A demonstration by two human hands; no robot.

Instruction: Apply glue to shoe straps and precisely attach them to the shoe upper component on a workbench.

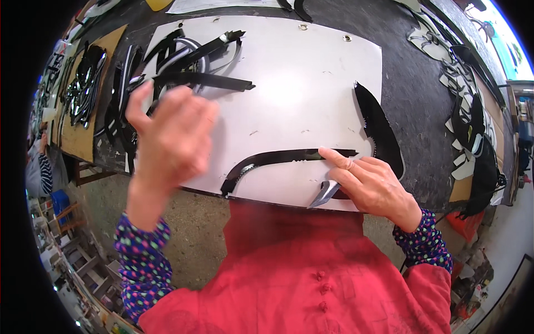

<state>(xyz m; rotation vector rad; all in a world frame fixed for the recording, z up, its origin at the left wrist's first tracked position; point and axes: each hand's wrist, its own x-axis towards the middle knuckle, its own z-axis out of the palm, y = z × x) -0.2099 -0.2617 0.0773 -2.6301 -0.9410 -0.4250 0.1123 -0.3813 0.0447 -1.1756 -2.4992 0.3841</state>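
Note:
A curved black strip (272,157) with small notches along its inner edge lies near the front edge of the white board (278,122). My right hand (370,181) rests at its right end, the index fingertip pressing on the strip. The same hand is closed around a grey tool with a pointed, blade-like tip (325,193); its handle is hidden in the palm. My left hand (172,133) is raised over the board's left side, beside a pile of black strips (203,80). Motion blurs its fingers, and whether they hold anything does not show.
A wide curved black piece (381,122) lies at the board's right. Brown cardboard (78,139) on the left bears glossy black strips (86,83). Black and white pieces (464,111) are heaped along the right side of the dark table (409,128). Another person's striped sleeve (45,172) shows at far left.

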